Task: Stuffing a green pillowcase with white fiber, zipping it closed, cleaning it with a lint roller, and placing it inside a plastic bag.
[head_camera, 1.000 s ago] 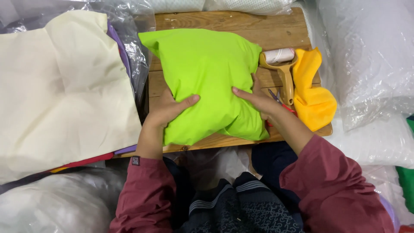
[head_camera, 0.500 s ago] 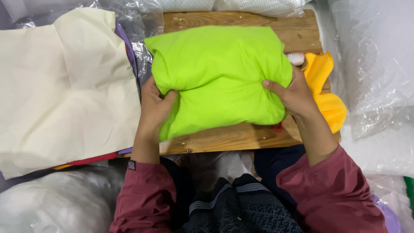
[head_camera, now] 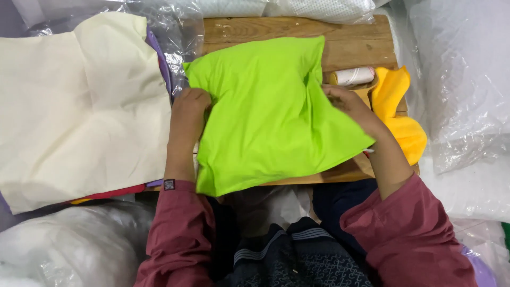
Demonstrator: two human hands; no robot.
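Note:
A bright green stuffed cushion [head_camera: 271, 114] lies on a small wooden table [head_camera: 350, 45] in front of me. My left hand [head_camera: 187, 109] grips the cushion's left edge, its fingers curled under the fabric. At the cushion's right edge, my right hand [head_camera: 348, 103] pinches the green cloth, with a fold bunched beside it. Both sleeves are dark red.
A stack of cream fabric pieces [head_camera: 79, 106] lies to the left, with purple and red layers beneath. A yellow cloth [head_camera: 398, 114] and a white roll [head_camera: 355, 76] sit on the table's right side. Clear plastic bags [head_camera: 462, 79] of filling surround the table.
The cushion has been turned on the table, its lower corner now hanging over the near edge. Both hands have shifted up along its left and right edges.

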